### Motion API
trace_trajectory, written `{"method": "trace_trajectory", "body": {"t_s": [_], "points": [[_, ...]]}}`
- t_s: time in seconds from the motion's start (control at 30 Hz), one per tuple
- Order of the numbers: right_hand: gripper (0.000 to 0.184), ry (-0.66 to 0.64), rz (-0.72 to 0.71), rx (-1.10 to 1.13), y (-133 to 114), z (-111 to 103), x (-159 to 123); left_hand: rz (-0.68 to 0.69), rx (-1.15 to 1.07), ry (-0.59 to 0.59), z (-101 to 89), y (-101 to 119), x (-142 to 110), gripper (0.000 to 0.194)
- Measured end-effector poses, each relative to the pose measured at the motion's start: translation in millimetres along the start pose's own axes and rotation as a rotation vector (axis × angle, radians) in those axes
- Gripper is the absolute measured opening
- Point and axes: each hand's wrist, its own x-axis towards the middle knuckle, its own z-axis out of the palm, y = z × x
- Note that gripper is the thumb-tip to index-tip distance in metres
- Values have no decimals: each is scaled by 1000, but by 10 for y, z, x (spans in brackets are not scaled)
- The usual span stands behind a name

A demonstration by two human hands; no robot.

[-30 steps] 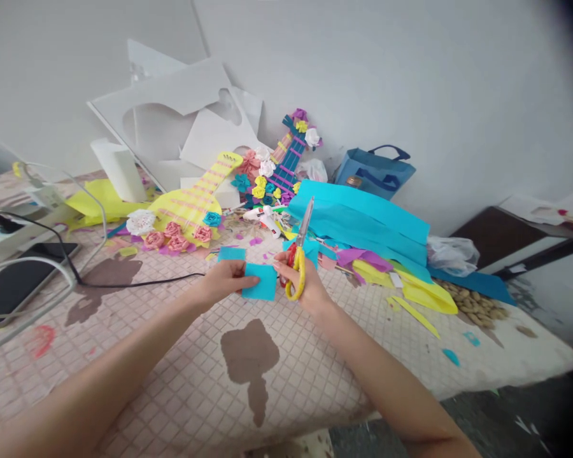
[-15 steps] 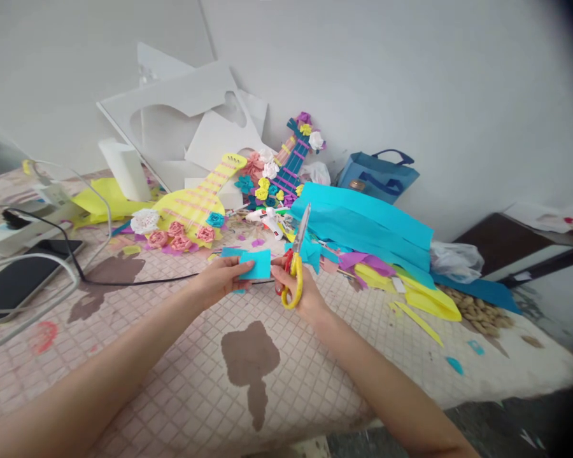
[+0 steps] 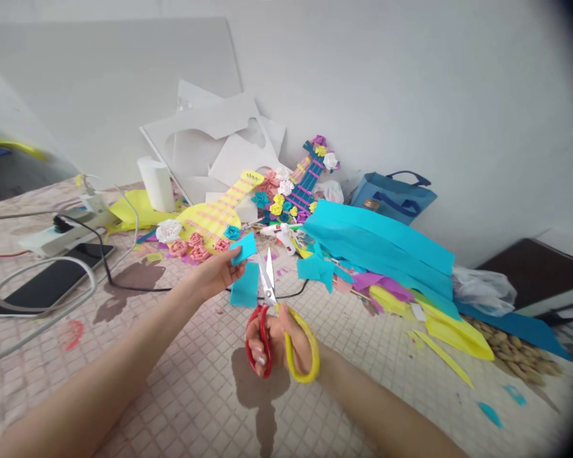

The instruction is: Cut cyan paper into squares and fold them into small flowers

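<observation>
My left hand [image 3: 218,273] pinches a small turquoise paper piece [image 3: 244,248] by its left edge, above the table. Below it a second turquoise paper piece [image 3: 244,286] lies on the table cover. My right hand [image 3: 279,340] has its fingers through the red and yellow handles of a pair of scissors [image 3: 268,294]. The blades are parted and point away from me, just right of the held paper and not touching it. Beyond my left hand lies a yellow guitar-shaped cutout [image 3: 210,217] with paper flowers along its lower edge.
Behind stand a dark blue flower-trimmed guitar shape [image 3: 306,178], white boards [image 3: 205,117] and a blue bag [image 3: 391,194]. A white glue gun [image 3: 284,236] and large turquoise sheet [image 3: 382,245] lie ahead. A phone [image 3: 52,280], power strip [image 3: 67,234] and cables occupy the left.
My right hand has come nearer to me, and the scissors have gone from closed to spread blades. My left hand now holds the turquoise paper alone, tilted and farther from the scissors hand.
</observation>
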Motion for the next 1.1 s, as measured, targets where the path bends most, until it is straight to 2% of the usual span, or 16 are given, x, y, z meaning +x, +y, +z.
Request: {"method": "trace_trajectory", "body": {"t_s": [0.5,0.73,0.97,1.1], "points": [[76,-6,80,34,78,-125,64,1,22,-24,-15,0,19,14],[75,-10,64,24,69,-115,51,17,54,-47,13,-18,-10,13],[75,-17,42,28,50,-109,43,105,138,-166,-28,-59,-3,5],[75,0,18,13,12,-81,28,133,147,-235,-46,-58,0,18]]}}
